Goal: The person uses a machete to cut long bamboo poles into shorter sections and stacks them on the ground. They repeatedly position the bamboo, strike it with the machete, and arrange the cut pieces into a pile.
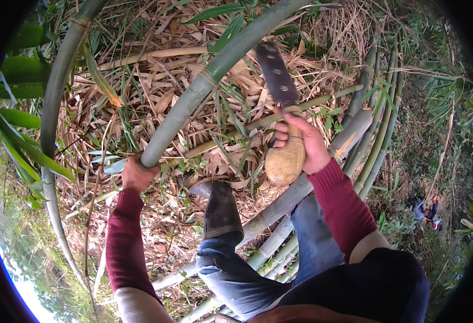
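A thick green bamboo pole (185,105) slants from the upper right down to my left hand (138,173), whose fingers are closed around its lower end. My right hand (313,144) grips a machete (277,75) by its pale wooden handle, which has a bulging butt. The dark blade, with a row of light marks along it, points up and away from me. It lies just to the right of the held pole; whether they touch, I cannot tell.
Several cut bamboo poles (279,202) lie diagonally beneath and beside my legs. At the left, a curved bamboo stem (48,129) rises beside broad green leaves. Dry leaves (139,97) cover the ground around my boot (221,210). Small, unclear coloured shapes (427,212) show far right.
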A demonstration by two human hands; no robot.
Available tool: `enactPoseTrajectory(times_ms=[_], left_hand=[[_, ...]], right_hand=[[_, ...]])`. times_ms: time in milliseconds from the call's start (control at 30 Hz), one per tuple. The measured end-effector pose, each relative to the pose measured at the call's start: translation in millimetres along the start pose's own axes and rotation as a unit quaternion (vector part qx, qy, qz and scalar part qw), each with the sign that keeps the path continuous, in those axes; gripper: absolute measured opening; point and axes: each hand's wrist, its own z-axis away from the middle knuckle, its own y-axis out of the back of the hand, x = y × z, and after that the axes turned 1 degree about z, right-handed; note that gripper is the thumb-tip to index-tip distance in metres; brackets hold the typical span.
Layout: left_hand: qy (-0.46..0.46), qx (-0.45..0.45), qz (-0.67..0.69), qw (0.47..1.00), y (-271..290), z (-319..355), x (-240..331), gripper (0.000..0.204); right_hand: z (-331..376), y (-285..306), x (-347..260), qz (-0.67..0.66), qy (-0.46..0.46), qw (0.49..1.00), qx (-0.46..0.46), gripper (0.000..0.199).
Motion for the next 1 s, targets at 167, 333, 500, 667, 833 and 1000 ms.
enactPoseTrajectory(times_ms=[167, 333, 500, 667, 833, 1000], left_hand=[[0.041, 0.131, -0.096, 0.986, -13, 56, 46, 0.037], [0.0, 0.266, -0.07, 0.961, -101, 92, 51, 0.026], [0.031, 0.265, -0.063, 0.962, -164, 124, 58, 0.029], [0.036, 0.252, -0.078, 0.964, -196, 145, 65, 0.032], [0.025, 0.23, -0.072, 0.97, -201, 160, 65, 0.036], [0.037, 0.192, -0.069, 0.978, -203, 175, 65, 0.04]], right_hand=[[91, 61, -7, 0.104, 0.124, 0.963, 0.214, 0.03], [193, 73, -15, 0.404, 0.074, 0.891, 0.195, 0.028], [227, 82, -19, 0.646, 0.138, 0.723, 0.2, 0.032], [181, 61, -49, 0.776, 0.233, 0.57, 0.135, 0.036], [113, 23, -68, 0.777, 0.129, 0.597, 0.155, 0.044], [71, -22, -87, 0.925, 0.11, 0.362, -0.022, 0.048]])
